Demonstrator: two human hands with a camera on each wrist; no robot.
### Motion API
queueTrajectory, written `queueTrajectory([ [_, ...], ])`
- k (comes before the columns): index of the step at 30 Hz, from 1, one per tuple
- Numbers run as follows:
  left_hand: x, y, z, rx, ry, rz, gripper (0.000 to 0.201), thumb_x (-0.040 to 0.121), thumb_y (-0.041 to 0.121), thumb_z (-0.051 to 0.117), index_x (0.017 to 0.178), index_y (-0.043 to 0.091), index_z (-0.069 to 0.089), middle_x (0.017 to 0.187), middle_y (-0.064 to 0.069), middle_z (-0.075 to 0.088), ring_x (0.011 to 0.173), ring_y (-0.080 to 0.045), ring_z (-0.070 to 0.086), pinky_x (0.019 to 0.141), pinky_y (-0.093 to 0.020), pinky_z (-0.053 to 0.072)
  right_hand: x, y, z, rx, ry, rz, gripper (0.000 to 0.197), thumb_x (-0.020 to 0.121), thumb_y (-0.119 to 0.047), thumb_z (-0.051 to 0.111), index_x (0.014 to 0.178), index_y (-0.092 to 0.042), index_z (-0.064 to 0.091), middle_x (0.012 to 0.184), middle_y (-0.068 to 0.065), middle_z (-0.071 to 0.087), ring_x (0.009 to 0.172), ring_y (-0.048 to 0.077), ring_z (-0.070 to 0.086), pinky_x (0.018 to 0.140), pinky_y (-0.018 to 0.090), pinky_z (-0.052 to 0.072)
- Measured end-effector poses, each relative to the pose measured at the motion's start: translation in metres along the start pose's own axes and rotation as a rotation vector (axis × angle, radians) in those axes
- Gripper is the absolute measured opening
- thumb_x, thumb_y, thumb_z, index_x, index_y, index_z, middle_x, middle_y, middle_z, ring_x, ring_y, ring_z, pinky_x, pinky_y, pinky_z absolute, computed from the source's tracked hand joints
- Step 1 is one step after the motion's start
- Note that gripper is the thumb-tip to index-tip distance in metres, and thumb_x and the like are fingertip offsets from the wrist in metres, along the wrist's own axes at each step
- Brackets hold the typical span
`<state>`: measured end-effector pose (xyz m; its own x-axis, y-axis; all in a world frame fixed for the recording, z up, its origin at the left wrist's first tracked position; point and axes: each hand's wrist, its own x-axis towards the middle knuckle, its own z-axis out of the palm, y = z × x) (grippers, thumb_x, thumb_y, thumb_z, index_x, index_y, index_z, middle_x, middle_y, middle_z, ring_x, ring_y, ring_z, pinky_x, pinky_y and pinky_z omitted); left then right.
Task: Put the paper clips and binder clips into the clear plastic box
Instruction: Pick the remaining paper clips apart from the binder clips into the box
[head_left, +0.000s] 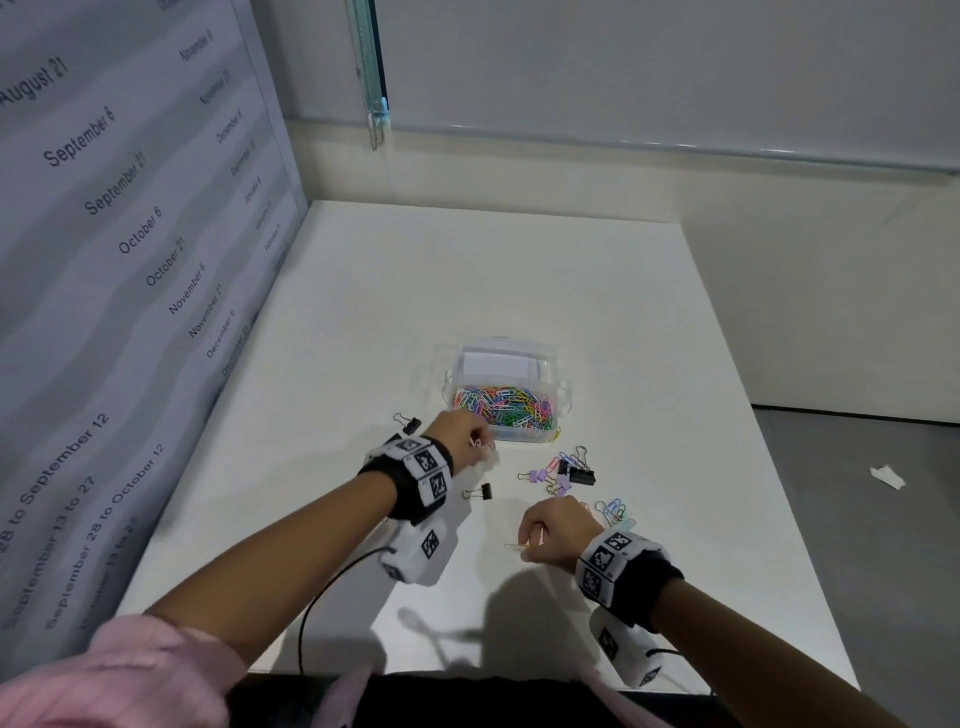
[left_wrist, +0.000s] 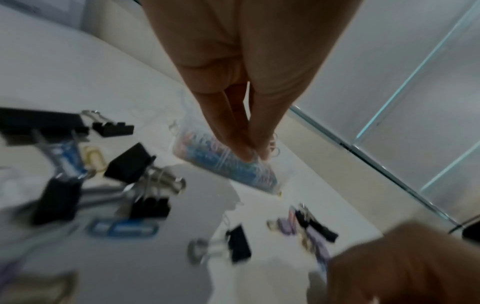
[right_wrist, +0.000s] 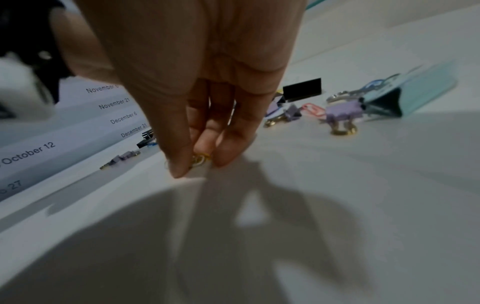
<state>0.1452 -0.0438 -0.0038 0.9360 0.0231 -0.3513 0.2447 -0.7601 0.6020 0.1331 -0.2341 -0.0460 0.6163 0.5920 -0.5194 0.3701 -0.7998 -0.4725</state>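
Note:
The clear plastic box (head_left: 563, 387) stands mid-table, open, its floor covered with coloured paper clips (head_left: 501, 405). My left hand (head_left: 480, 447) hovers just before the box's near left corner, fingertips (left_wrist: 244, 152) pinched on a small pale clip. My right hand (head_left: 527, 545) is nearer me, low over the table, and pinches a yellow paper clip (right_wrist: 200, 159). Between my hands lies a black binder clip (head_left: 483, 491). Purple binder clips (head_left: 540, 474), a larger black binder clip (head_left: 582, 475) and blue paper clips (head_left: 613, 506) lie right of it. Another black binder clip (head_left: 413, 423) sits left of the box.
A panel printed with dates (head_left: 130, 234) walls off the table's left side. The white table (head_left: 467, 270) ends at the right, with grey floor and a paper scrap (head_left: 888, 475) beyond. More binder clips (left_wrist: 130, 164) lie under my left wrist.

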Motion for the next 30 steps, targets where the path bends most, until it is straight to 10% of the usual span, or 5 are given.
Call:
queueTrajectory([
  [6,0.035,0.022,-0.031,-0.132,0.177,-0.009,0.015,0.086,0.001,0.057,0.097,0.004,0.067,0.106,-0.012,0.067,0.081,-0.017,0.055,0.072,-0.023,0.043,-0.001,-0.009,-0.001,-0.109,-0.066,-0.009,0.010,0.078,-0.012,0.058,0.085,-0.014,0.064,0.087,-0.002,0.050,0.087,0.022,0.053,0.073,0.026,0.038],
  [16,0.042,0.005,-0.027,-0.108,0.104,-0.004,0.036,0.089,-0.008,0.041,0.114,0.007,0.063,0.122,-0.013,0.063,0.115,-0.025,0.058,0.097,-0.024,0.043,0.006,-0.017,-0.006,-0.315,-0.138,-0.070,0.027,0.076,-0.009,0.061,0.067,-0.020,0.038,0.096,0.016,0.051,0.084,0.022,0.041,0.052,0.022,0.025],
  [30,-0.017,-0.070,-0.018,0.075,0.089,-0.119,0.026,0.083,-0.001,0.051,0.101,0.007,0.068,0.094,-0.010,0.052,0.098,-0.032,0.061,0.088,-0.031,0.047,0.011,-0.017,-0.005,-0.334,-0.121,-0.072,0.025,0.073,-0.010,0.064,0.069,-0.019,0.041,0.098,0.014,0.051,0.083,0.020,0.040,0.051,0.020,0.024],
])
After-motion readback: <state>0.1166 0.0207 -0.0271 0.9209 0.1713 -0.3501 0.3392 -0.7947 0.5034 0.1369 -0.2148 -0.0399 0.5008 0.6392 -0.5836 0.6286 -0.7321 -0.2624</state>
